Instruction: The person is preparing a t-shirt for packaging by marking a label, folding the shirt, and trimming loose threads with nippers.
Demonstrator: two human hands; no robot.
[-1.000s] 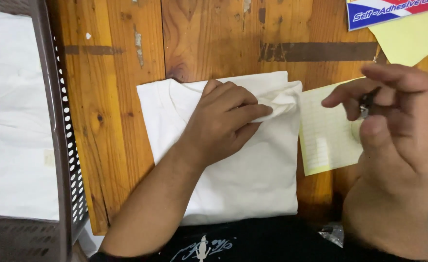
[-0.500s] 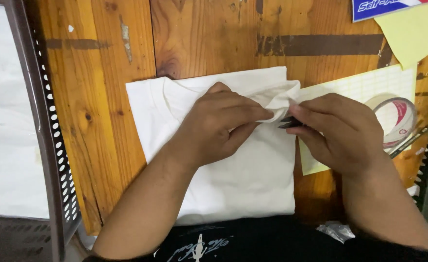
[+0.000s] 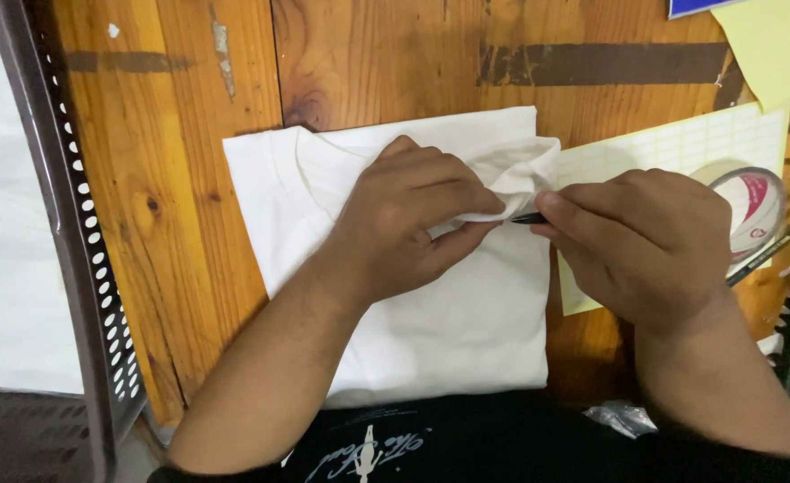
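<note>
A folded white shirt lies on the wooden table. My left hand rests on it and pinches up a fold of cloth near the shirt's upper right corner. My right hand is closed around a small dark tool, likely a pen or tagging tool. Its tip touches the lifted fold between my two hands.
A pale yellow gridded label sheet lies under my right hand. A roll of tape and a pencil sit at the right. A dark perforated crate with white cloth stands at the left. Crumpled plastic lies near the front edge.
My right hand came down from the right side and brought the dark tool to the fold. The left hand kept its pinch on the shirt.
</note>
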